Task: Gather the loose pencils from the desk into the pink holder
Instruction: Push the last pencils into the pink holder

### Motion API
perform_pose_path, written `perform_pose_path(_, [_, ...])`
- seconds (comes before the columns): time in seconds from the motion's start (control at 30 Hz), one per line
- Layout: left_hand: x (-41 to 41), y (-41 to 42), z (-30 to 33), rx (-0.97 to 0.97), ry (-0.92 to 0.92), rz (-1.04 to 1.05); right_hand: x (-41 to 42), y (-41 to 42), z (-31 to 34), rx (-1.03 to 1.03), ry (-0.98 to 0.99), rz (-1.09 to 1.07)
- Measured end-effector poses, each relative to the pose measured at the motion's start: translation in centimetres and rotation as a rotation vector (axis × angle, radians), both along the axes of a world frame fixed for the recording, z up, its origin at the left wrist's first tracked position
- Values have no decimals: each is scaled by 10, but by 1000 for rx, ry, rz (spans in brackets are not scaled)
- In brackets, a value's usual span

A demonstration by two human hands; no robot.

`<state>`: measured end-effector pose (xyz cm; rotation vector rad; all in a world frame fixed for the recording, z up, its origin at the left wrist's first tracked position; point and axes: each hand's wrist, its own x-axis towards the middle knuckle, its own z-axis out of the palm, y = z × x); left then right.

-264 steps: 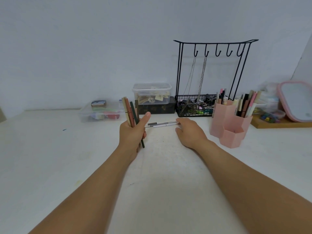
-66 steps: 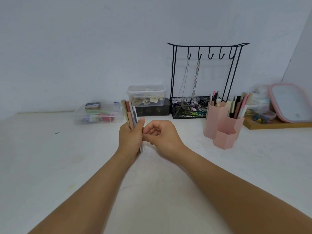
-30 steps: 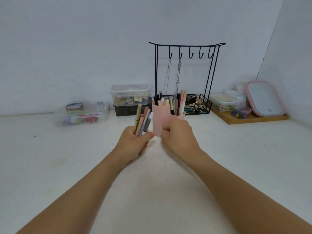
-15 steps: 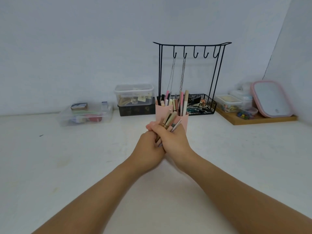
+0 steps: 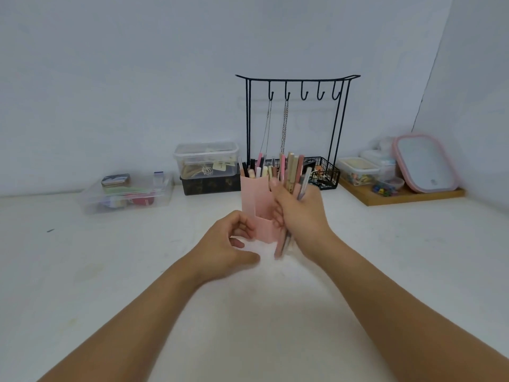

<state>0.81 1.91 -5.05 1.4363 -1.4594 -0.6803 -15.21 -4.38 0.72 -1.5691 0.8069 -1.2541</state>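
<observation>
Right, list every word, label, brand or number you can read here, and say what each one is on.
No text can be read in this view.
Paper tags inside the clear lidded box: too small to tell if printed.
Small tin in the flat clear tray: patterned top, blurred.
Mark on the pink-rimmed lid: tiny dark mark, unreadable.
Pencils in the right hand and the pink holder: no print visible.

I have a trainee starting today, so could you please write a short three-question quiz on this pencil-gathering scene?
1. True or false: the right hand grips a bundle of pencils.
2. Which hand rests by the base of the pink holder? A) left hand B) right hand C) neither
3. How many chains hang from the black hook rack?

Key: 1 true; 2 A; 3 two.
</observation>
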Motion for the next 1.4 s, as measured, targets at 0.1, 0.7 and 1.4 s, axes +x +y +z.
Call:
perform_pose_path(0.1, [2, -5, -2, -58, 65, 117, -10, -13, 6, -159, 282, -114])
perform_pose_path(0.7, [9, -9, 0, -114, 220, 159, -15, -3, 26, 137, -344, 275])
perform_pose_path(1.4, [-3, -5, 2, -114, 169, 103, 2, -1, 5, -10, -170, 112])
